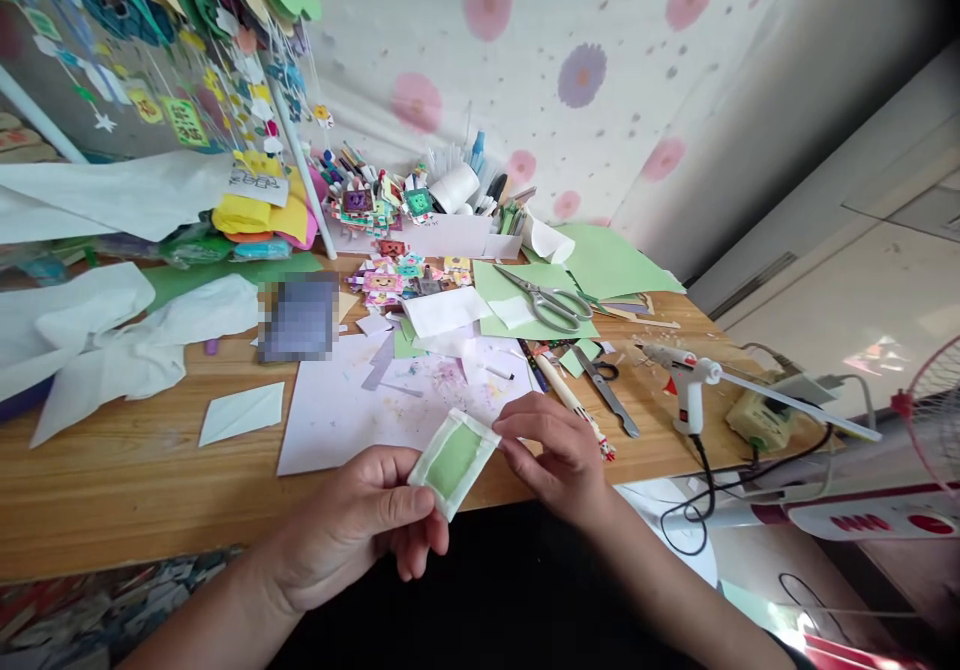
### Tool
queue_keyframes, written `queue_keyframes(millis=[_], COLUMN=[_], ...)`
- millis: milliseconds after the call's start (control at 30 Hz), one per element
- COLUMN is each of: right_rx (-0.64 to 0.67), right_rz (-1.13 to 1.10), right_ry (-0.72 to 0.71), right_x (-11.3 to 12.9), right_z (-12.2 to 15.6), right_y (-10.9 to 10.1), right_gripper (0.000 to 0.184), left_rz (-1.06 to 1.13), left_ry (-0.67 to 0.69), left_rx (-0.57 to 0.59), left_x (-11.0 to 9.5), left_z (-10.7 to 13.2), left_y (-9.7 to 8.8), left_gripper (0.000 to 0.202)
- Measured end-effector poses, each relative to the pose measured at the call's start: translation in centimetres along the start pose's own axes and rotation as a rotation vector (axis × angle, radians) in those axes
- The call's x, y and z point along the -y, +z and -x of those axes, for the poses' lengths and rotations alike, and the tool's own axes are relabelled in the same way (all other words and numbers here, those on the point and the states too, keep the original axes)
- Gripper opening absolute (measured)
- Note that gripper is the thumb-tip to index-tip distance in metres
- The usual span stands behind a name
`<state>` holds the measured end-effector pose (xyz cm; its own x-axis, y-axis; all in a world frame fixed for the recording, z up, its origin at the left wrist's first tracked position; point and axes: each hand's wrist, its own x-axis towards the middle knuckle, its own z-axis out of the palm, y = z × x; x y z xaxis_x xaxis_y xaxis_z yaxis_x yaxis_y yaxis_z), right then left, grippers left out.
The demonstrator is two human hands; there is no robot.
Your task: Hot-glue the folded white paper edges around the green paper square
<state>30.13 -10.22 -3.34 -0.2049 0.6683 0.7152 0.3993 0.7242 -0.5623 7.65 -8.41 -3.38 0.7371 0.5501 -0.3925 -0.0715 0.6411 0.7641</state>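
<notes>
A small rectangular piece, green in the middle with a white folded border (454, 458), is held up over the table's front edge. My left hand (367, 510) grips its lower left side, thumb on top and fingers beneath. At its upper right corner my right hand (551, 450) pinches the white border between thumb and fingertips. Under and behind the piece lies a large white sheet (322, 420) with coloured marks and scraps. To its left rests a folded white paper (241, 414).
Scissors (555, 310) lie on green paper (495, 295) behind my hands. A hot glue gun (686, 380) stands at right, its cord hanging over the edge near a power strip (772, 410). A metal blade (611, 395) and pens lie closer. White cloth (142, 330) covers the left.
</notes>
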Motion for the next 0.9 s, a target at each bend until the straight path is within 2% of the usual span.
queue_keyframes(millis=[100,233,367,433,467,533,600,667,700,767,833,900], right_rx=[0.074,0.16,0.128,0.081,0.056,0.014,-0.017,-0.046,-0.063,-0.093,-0.1,-0.079], right_rz=[0.087,0.115,0.012,-0.08,-0.137,-0.258,-0.381,-0.511,-0.578,-0.703,-0.798,-0.871], right_ry=[0.001,0.074,0.247,0.352,0.399,0.47,0.511,0.528,0.533,0.553,0.596,0.646], right_x=[-0.4,-0.7,-1.6,-2.3,-2.6,-2.9,-2.9,-2.7,-2.5,-2.1,-1.8,-1.6], right_z=[-0.8,-1.8,-2.2,-2.2,-2.2,-2.3,-2.4,-2.7,-2.9,-3.2,-3.3,-3.2], right_y=[0.5,1.4,2.1,2.4,2.6,2.9,3.3,3.7,4.0,4.5,4.9,5.1], right_gripper=[0.02,0.017,0.014,0.012,0.011,0.008,0.006,0.008,0.011,0.016,0.022,0.026], left_rz=[-0.127,-0.465,-0.716,-0.845,-0.932,-1.12,-1.247,-1.261,-1.243,-1.197,-1.151,-1.075], left_ry=[0.045,0.03,-0.073,-0.081,-0.069,0.009,0.146,0.332,0.433,0.649,0.815,0.883], left_rx=[-0.101,-0.225,-0.288,-0.36,-0.428,-0.638,-0.855,-0.955,-0.941,-0.821,-0.604,-0.413], left_x=[-1.5,-3.6,-4.9,-5.4,-5.7,-6.2,-6.4,-6.2,-6.0,-5.5,-4.9,-4.5], left_z=[0.4,1.6,2.4,2.6,2.8,3.0,3.2,3.1,2.9,2.1,1.0,-0.1], left_y=[-1.4,-4.0,-6.0,-6.7,-7.1,-7.7,-7.9,-7.2,-6.5,-4.5,-2.4,-0.8], left_gripper=[0.035,0.03,0.024,0.025,0.025,0.025,0.027,0.025,0.022,0.012,0.004,0.008])
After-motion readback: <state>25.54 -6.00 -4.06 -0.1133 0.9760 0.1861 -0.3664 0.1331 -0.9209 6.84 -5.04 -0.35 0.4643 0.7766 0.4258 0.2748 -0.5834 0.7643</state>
